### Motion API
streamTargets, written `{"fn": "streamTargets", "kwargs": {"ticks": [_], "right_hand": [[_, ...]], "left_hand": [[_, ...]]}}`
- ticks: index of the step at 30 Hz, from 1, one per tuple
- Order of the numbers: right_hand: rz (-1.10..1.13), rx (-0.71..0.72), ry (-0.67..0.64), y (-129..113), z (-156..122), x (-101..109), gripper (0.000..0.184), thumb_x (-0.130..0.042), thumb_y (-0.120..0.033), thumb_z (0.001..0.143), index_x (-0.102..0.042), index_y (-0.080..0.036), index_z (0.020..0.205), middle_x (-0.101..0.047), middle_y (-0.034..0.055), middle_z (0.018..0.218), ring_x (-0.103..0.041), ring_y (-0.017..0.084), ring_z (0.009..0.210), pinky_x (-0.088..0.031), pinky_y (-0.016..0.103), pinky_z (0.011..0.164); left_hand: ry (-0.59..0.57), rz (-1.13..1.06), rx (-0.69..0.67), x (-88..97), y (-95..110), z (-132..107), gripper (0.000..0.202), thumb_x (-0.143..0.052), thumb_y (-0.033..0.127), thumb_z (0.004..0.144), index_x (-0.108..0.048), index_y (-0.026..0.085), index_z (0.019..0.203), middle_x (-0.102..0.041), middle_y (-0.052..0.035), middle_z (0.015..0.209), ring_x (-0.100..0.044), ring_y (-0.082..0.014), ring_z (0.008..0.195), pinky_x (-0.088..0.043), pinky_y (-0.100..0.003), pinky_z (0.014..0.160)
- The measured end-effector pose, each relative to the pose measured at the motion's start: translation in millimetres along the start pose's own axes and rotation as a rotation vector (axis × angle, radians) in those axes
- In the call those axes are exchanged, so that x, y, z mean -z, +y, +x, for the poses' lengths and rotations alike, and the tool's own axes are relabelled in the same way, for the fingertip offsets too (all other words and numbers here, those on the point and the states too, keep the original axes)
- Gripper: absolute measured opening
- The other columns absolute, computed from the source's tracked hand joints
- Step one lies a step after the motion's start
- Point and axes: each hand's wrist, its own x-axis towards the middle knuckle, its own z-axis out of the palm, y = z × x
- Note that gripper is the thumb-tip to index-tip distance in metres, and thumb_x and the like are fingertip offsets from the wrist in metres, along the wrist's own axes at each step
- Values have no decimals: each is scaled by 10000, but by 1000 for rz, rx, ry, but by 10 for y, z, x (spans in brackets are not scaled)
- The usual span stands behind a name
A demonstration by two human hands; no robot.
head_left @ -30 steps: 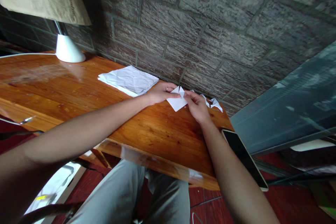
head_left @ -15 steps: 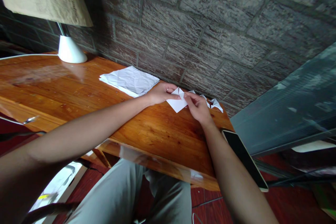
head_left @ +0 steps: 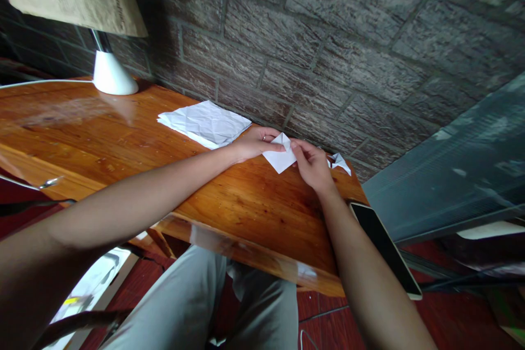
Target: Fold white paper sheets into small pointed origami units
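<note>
Between my two hands is a small folded piece of white paper [head_left: 279,161], held in a diamond shape just above the wooden table. My left hand [head_left: 255,144] pinches it from the left, thumb lying across its face. From the right, my right hand [head_left: 312,164] grips its side edge with thumb and fingers. Creases run near the paper's top corner; the fingers behind it are hidden. Past my right hand lies a folded white paper piece [head_left: 341,164], partly covered by the hand. Crinkled white sheets [head_left: 205,122] lie flat to the left of my left hand.
A lamp with a white base [head_left: 112,75] stands at the table's back left. The stone-brick wall [head_left: 246,38] runs along the back edge. A dark-screened tablet or phone [head_left: 383,246] rests at the right edge, beside my right forearm. A grey panel [head_left: 451,142] stands at the right.
The view has shifted slightly. My right hand now covers more of the folded pieces behind it. Both hands keep their pinch on the white paper, which looks much the same.
</note>
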Motion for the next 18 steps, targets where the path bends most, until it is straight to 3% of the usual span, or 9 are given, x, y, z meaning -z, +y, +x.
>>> {"fn": "streamTargets", "kwargs": {"ticks": [4,9,13,18], "right_hand": [[-15,9,-1,-15,4,11,430,-623,-602,849,-761,-221,991,-685,19,760,-539,159,622,-435,281,563],[-53,64,-5,-37,9,39,405,-623,-572,864,-765,-195,905,-709,25,804,-583,172,712,-457,293,674],[-82,52,-18,-47,5,50,430,-614,-589,865,-764,-186,838,-688,17,745,-571,167,683,-440,285,646],[-58,49,-41,-49,-9,60,373,-668,-562,835,-779,-208,877,-726,25,821,-608,187,740,-478,308,704]], "left_hand": [[15,4,-6,6,-13,6,363,-880,301,593,-748,129,884,-746,-44,824,-657,-163,726,-479,-272,690],[11,41,1,15,-33,20,350,-869,266,596,-758,138,902,-748,-41,839,-658,-162,734,-476,-273,695],[22,64,2,10,-36,20,364,-860,260,605,-761,141,934,-744,-36,826,-652,-156,716,-458,-259,670],[-26,75,28,8,-25,1,324,-840,297,643,-768,146,921,-744,-36,816,-654,-165,709,-459,-266,663]]}}
